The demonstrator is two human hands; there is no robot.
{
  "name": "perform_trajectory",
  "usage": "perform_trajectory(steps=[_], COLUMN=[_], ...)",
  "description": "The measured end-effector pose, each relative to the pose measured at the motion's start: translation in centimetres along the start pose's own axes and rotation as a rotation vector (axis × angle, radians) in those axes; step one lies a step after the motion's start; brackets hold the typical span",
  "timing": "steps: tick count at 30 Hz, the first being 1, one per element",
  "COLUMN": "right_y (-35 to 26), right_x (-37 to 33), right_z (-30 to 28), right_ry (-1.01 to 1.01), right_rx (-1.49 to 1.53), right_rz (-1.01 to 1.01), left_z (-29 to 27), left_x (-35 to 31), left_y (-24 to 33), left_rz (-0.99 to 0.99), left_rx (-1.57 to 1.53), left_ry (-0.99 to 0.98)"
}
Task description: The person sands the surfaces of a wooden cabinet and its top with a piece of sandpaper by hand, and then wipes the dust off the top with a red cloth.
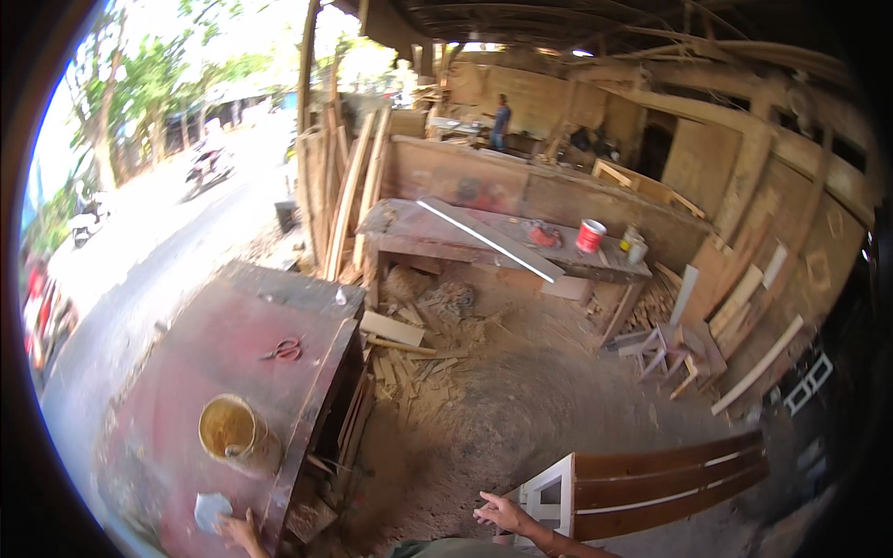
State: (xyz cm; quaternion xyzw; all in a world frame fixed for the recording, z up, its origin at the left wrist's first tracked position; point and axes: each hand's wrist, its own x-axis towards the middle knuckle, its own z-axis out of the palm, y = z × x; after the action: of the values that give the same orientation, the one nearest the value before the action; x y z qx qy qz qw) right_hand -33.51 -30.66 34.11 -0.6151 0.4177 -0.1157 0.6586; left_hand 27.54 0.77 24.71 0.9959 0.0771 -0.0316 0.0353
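Observation:
Over the near edge of the reddish-stained workbench (167, 400), my left hand (242, 533) reaches with its fingers stretched out. Its fingertips are right at the edge of a small pale blue-white piece (212, 511), perhaps cloth or paper; whether they touch it I cannot tell. A stained, tan-coated bucket (263, 458) stands just beyond. Farther along the bench lie red-handled scissors (287, 349). My right hand (501, 513) hangs in front of my body, fingers apart and nothing in them. Beside it is a slatted piece of furniture (651, 479) with brown slats and a white end frame.
Across the dusty floor stands a long table (437, 223) bearing a white-edged board (488, 242) and a red-and-white tub (590, 236). Wood scraps (409, 367) litter the floor. A small wooden stool (665, 349) and leaning boards (744, 302) are at right. A person (500, 124) stands far back.

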Motion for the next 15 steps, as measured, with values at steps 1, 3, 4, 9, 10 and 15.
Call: perform_trajectory(steps=[1,3,4,9,10,15], right_y=[0.4,-2.0,-3.5,-1.2,0.2,2.2], right_x=[-0.2,0.5,1.0,0.4,0.3,-2.3], right_z=[0.1,1.6,2.2,2.5,2.3,3.8], right_ry=[0.007,-0.004,-0.016,0.11,0.129,0.181], right_rx=[-0.044,-0.187,-0.234,-0.228,-0.245,-0.349], right_rz=[-0.005,0.01,0.002,-0.089,-0.09,-0.033], left_z=[1.0,1.2,0.8,0.1,0.3,-2.6], left_x=[-1.3,1.3,3.3,5.1,6.5,7.3], left_y=[0.6,-2.4,-3.9,-2.6,-2.8,-6.5], left_rz=[0.004,0.073,0.095,0.405,0.476,0.576], left_rx=[-0.02,0.024,0.047,0.099,0.149,0.178], left_ry=[0.236,0.271,0.293,0.501,0.522,0.711])
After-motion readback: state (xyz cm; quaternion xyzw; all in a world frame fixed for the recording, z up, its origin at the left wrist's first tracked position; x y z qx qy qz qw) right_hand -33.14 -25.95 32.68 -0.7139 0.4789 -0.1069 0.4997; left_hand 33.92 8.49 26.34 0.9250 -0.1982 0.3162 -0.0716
